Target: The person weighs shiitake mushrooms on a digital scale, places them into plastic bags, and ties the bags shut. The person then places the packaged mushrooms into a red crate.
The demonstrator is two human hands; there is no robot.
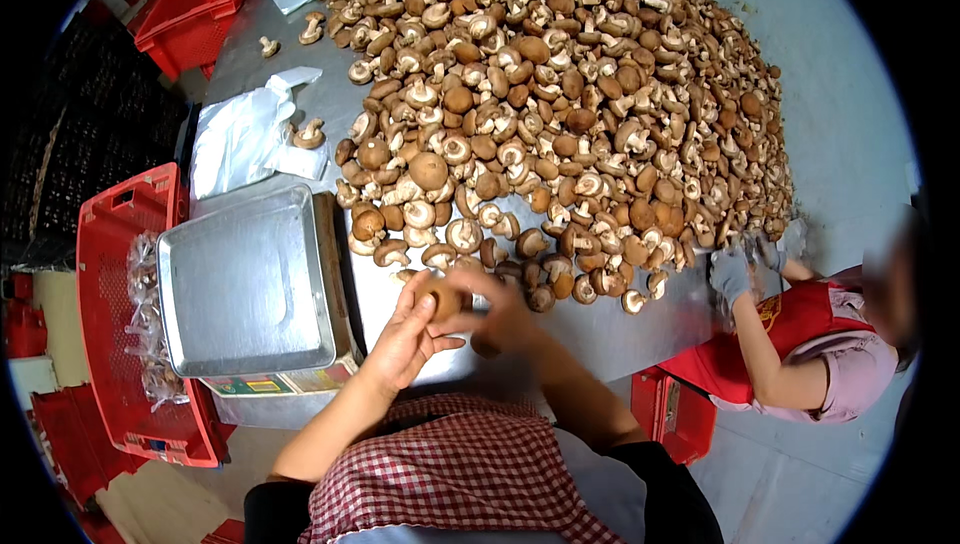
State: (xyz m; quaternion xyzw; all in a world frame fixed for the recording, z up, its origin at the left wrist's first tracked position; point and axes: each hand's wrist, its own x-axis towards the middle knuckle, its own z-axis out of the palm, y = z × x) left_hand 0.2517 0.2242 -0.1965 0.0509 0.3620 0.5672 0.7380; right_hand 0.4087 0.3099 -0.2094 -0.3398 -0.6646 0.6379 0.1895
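Note:
My left hand (pixel 409 338) holds a brown-capped shiitake mushroom (pixel 445 299) between thumb and fingers, just above the front of the metal table. Close beside it my right hand (pixel 506 319) is blurred, its fingers reaching towards the same mushroom. A darker rounded brown thing (pixel 486 347), perhaps another mushroom, shows under the right hand; whether that hand grips it is unclear. Beyond both hands, loose shiitake mushrooms (pixel 463 235) lie at the near edge of a large heap (pixel 562 94).
Left of my hands stands a scale with a metal pan (pixel 244 285). A red crate (pixel 112 319) beside it contains bagged mushrooms (pixel 154 319). Plastic bags (pixel 244 131) lie behind the scale. At right, a co-worker's gloved hand (pixel 729 274) is by the heap; another person's hand shows at the top.

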